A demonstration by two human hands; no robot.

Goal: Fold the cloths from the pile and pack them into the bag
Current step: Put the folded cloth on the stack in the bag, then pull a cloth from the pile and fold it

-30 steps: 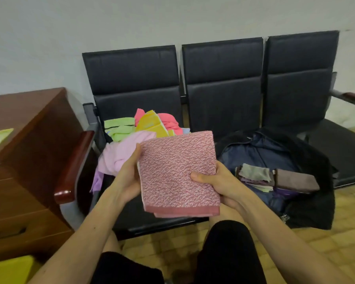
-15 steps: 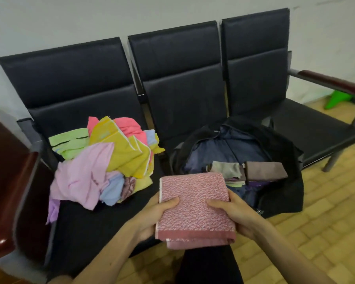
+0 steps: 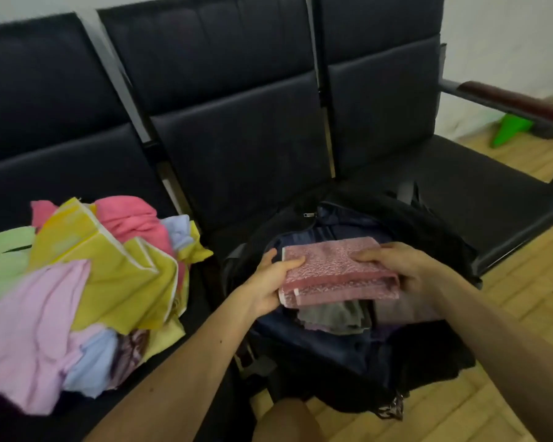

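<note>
A folded pink patterned cloth [image 3: 336, 269] is held flat over the open black bag [image 3: 428, 231] on the middle seat. My left hand [image 3: 268, 282] grips its left edge, thumb on top. My right hand [image 3: 403, 266] grips its right edge. Inside the bag, folded grey cloths [image 3: 332, 317] lie just under the pink one. The pile of loose cloths [image 3: 87, 282], yellow, pink, lilac, green and light blue, sits on the left seat.
A row of three black chairs [image 3: 237, 138] stands against the wall, with a wooden armrest [image 3: 517, 103] at the right end. A green object [image 3: 508, 129] lies on the wooden floor [image 3: 524, 307] beyond it. My knee [image 3: 288, 422] is at the bottom.
Both hands have carried the folded pink cloth away from my lap, forward and to the right, over the bag's opening. The view has turned right and moved closer.
</note>
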